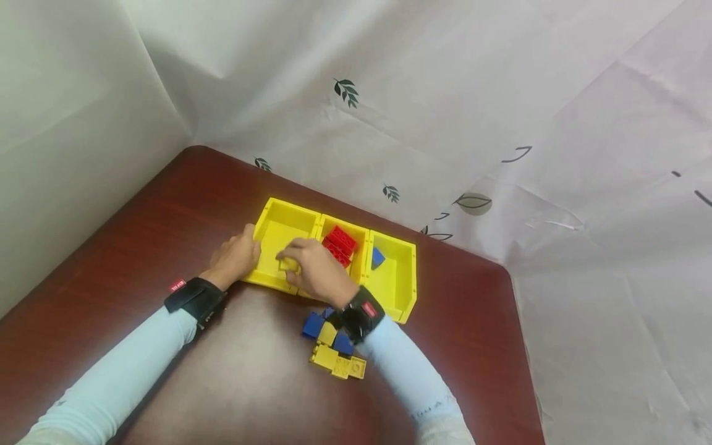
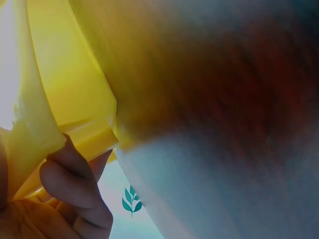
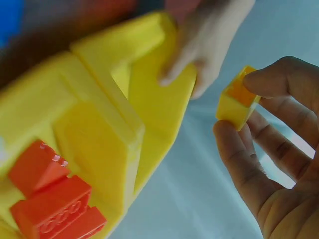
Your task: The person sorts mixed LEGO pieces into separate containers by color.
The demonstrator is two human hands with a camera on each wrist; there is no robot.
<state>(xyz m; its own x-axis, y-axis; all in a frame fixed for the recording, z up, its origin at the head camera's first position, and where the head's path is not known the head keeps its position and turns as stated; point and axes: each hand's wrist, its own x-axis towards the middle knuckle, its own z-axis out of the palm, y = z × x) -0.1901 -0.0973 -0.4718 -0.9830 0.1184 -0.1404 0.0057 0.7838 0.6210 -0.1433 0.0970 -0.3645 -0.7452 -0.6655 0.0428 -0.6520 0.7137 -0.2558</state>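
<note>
My right hand (image 1: pixel 322 270) pinches a small yellow toy brick (image 3: pixel 235 103) between thumb and fingertips. In the head view that hand is over the left yellow bin (image 1: pixel 276 238), the first of three joined in a row. My left hand (image 1: pixel 235 256) grips this bin by its left side wall; the left wrist view has the curled fingers (image 2: pixel 75 184) at the rim. Several red bricks (image 1: pixel 340 243) lie in the middle bin (image 1: pixel 363 247), partly behind my right hand. A blue piece (image 1: pixel 377 258) rests in the right bin (image 1: pixel 396 281).
Nearer to me on the dark red table (image 1: pixel 222 371) lies a loose group of yellow bricks (image 1: pixel 325 356) and blue bricks (image 1: pixel 313 325), partly under my right wrist. A white leaf-patterned sheet (image 1: pixel 411 123) hangs behind the table's far edge.
</note>
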